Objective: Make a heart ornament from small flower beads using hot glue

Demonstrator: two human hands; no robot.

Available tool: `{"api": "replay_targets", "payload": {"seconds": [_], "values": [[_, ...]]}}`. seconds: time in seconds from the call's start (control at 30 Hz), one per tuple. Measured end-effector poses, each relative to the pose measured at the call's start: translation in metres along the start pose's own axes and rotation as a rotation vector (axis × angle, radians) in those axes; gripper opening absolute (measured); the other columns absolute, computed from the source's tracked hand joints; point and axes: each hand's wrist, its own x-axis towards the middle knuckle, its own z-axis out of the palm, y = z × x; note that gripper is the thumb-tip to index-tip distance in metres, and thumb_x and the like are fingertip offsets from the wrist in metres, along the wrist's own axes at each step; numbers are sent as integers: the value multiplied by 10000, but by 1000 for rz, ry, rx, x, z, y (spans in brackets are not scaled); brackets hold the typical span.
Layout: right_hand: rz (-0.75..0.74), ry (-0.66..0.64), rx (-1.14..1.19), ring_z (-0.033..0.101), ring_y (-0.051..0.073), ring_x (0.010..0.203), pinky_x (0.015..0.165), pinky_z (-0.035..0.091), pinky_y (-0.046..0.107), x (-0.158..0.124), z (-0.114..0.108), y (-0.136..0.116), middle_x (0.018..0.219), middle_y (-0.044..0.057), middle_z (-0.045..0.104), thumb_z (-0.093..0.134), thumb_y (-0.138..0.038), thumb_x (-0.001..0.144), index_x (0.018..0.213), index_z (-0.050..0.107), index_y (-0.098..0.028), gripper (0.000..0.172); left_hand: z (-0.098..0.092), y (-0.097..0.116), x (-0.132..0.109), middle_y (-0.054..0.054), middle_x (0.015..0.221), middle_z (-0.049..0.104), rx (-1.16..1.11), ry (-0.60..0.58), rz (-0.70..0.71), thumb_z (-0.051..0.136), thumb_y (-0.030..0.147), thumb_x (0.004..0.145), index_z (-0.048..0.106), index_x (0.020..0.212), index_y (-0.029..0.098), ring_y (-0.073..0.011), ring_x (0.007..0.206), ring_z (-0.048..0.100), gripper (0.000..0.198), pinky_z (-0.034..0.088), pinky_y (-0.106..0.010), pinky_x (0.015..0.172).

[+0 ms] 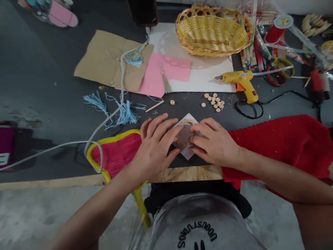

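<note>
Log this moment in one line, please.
Left hand: fingers spread at white paper square | Right hand: fingers at flower-piece ring, grip unclear | Nearby: loose flower pieces, yellow glue gun, wicker basket

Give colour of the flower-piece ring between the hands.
The ring is light tan; it shows best in the head view.

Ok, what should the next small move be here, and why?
Probably ease the right hand back a little: it covers the right side of the bead ring on the small white square, so I can't tell whether that side is complete. Loose flower-shaped beads lie just beyond, should a gap show.
</note>
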Motion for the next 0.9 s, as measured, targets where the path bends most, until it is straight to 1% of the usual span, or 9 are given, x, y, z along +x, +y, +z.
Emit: {"api": "replay_targets", "payload": {"seconds": [0.1,0.3,0.43,0.57,0.73,0.9], "values": [[-4,9,-9,493,278,1052,847,478,430,3,1,-2,1128,90,653,580,-263,918,848,669,-179,141,0,-2,-1,-145,1404,535,-1,-9,-15,611,273,887,466,1381,183,-357,1407,367,522,279,-576,1137],[-1,38,-27,497,260,1038,819,438,408,4,3,-4,1094,64,679,598,-248,912,829,662,-197,117,1,0,0,-141,1416,529,-9,-8,-53,613,286,884,455,1388,192,-348,1407,366,537,280,-575,1141],[6,41,-30,500,246,1027,811,400,405,5,4,-5,1063,40,700,611,-264,915,830,662,-204,115,2,-1,0,-152,1371,554,-6,-1,-51,639,302,872,450,1389,164,-358,1377,384,567,312,-573,1116],[9,42,-34,503,234,1024,826,372,402,5,5,-6,1054,21,712,616,-275,920,847,666,-204,114,2,-1,-1,-144,1312,579,-4,0,-57,651,319,869,459,1385,165,-355,1344,404,572,322,-558,1102],[7,49,-28,508,233,1021,835,363,401,5,6,-6,1040,24,715,622,-280,919,855,670,-201,113,2,-2,-1,-128,1306,578,-25,5,-64,642,334,877,468,1389,190,-352,1335,406,560,302,-558,1114],[14,46,-19,512,239,1019,842,362,407,5,4,-6,1047,31,719,624,-278,911,850,669,-200,109,3,-4,-2,-132,1320,562,-70,18,-45,649,312,873,487,1361,192,-351,1335,403,528,327,-553,1110]]}}
